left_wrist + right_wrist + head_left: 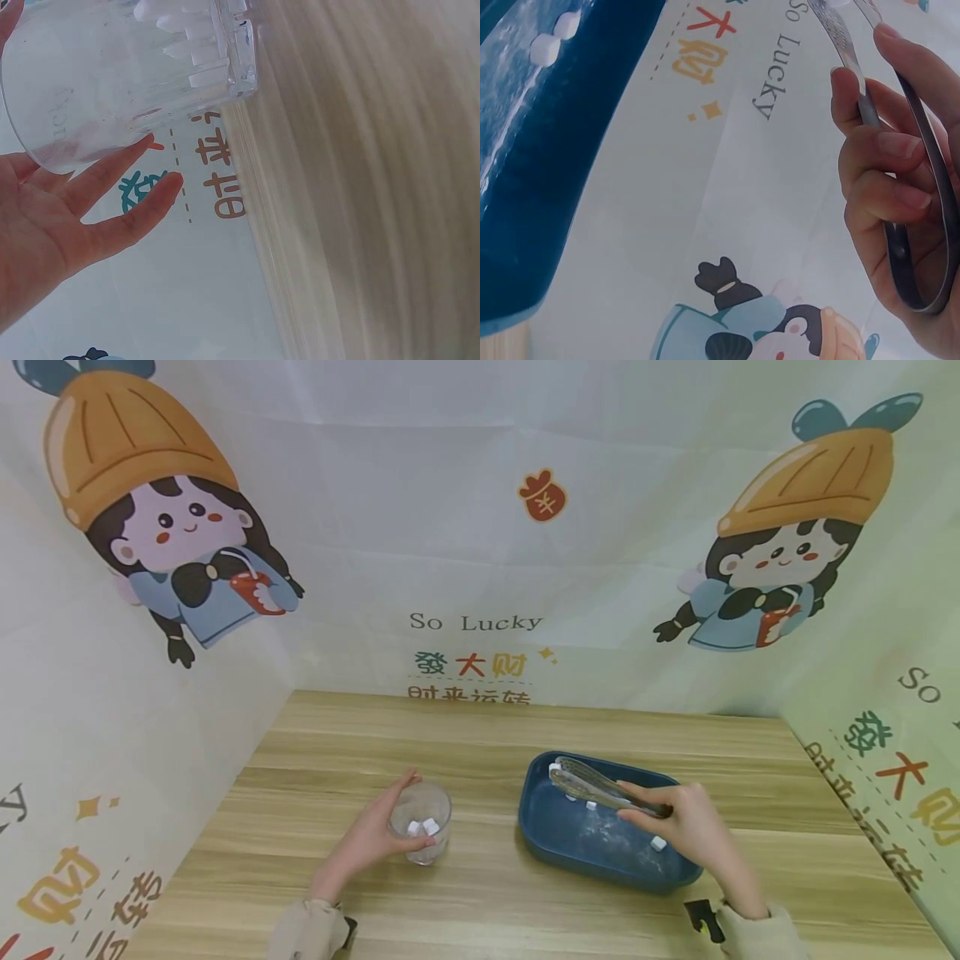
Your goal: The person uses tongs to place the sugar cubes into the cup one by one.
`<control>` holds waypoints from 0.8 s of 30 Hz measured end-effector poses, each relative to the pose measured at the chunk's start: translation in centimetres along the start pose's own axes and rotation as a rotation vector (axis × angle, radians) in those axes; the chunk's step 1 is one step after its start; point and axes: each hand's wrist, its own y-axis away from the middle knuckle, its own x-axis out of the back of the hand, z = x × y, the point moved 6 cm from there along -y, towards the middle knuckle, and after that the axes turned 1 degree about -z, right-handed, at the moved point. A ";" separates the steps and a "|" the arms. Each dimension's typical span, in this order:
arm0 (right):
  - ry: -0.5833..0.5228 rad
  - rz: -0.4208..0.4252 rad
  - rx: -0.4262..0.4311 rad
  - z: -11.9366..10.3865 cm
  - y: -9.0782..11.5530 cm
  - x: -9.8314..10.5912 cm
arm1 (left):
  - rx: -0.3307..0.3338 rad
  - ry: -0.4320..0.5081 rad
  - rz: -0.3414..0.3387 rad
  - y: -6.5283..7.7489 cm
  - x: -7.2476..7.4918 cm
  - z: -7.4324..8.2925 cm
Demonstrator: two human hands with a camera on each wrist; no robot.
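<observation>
My left hand (371, 837) holds a clear drinking glass (422, 803) upright on the table, thumb on the near side and fingers on the far side. Several small white cubes (430, 827) lie at the bottom of the glass. In the right wrist view my right hand (889, 172) has its fingers curled round metal tongs (922, 112). The tongs' tips, seen in the head view, pinch one white cube (555, 768) over the left part of a dark blue tray (534, 827). More white cubes (658, 843) lie in that tray.
Both the glass and the tray stand on a wood-grain table (480, 902), the glass left of the tray. Printed cloth walls (480, 552) rise behind the table and on both sides. The tray's raised rim is below the right hand.
</observation>
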 end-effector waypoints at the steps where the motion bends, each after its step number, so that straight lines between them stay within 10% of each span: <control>1: -0.009 -0.003 -0.006 -0.1 -0.1 -0.1 | -0.001 -0.001 0.000 0.0 0.0 0.0; 24: -0.101 -0.062 -0.021 -2.3 -2.1 -0.8 | 0.006 0.020 0.002 0.0 0.1 0.2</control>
